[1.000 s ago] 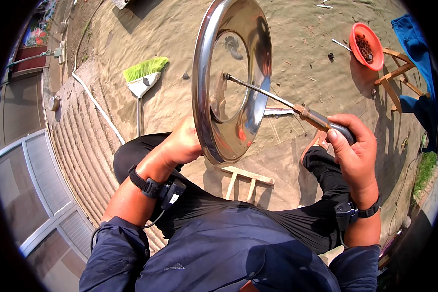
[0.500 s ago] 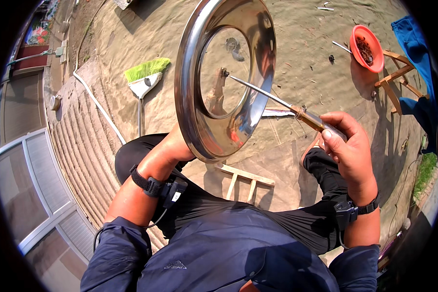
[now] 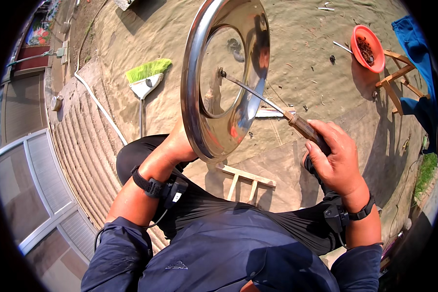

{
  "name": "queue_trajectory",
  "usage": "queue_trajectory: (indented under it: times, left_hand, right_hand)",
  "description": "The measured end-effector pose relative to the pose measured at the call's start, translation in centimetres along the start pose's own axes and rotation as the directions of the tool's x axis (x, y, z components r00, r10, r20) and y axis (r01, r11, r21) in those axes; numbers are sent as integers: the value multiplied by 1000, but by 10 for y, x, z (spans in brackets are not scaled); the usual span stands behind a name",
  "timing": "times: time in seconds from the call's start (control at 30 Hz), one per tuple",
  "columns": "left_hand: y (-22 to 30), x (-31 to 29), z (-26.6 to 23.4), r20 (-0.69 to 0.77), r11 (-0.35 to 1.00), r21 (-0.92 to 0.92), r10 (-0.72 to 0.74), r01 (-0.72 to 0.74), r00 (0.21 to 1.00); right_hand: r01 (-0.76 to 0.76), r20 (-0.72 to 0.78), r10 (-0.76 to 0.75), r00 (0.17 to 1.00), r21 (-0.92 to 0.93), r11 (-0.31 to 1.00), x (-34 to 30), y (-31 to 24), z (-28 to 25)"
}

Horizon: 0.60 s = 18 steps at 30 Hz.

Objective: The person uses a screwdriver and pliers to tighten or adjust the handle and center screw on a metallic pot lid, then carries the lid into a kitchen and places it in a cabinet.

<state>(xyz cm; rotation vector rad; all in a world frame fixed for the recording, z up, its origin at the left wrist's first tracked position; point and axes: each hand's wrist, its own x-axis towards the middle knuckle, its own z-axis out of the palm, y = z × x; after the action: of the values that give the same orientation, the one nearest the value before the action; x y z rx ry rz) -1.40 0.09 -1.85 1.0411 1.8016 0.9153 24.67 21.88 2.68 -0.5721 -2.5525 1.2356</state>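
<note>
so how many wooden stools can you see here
2. One small wooden stool stands on the sandy ground just in front of the person's knees, partly hidden by the steel lid. The other is at upper right beside the orange bowl. More may lie out of view.

Shiny silver metal lid [image 3: 214, 97], brown-handled screwdriver [image 3: 297, 124], green-bristled white broom [image 3: 146, 78], red-orange bowl [image 3: 370, 46], navy shirt [image 3: 219, 253].

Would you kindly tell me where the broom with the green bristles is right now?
In the head view, the green-bristled broom lies on the sandy ground at upper left, left of the round shiny metal lid, beside a white hose.
</note>
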Motion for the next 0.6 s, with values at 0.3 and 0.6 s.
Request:
queue_trajectory:
  times: [0.3, 0.6]
  left_hand:
    - [9, -8, 9, 218, 914, -353, -128, 200, 968]
    - [35, -1, 13, 411, 768, -508, -182, 390, 893]
  right_hand:
    - [-476, 138, 494, 859, 570, 670, 4, -4, -8]
    - [-395, 247, 555, 794, 904, 162, 11, 6, 17]
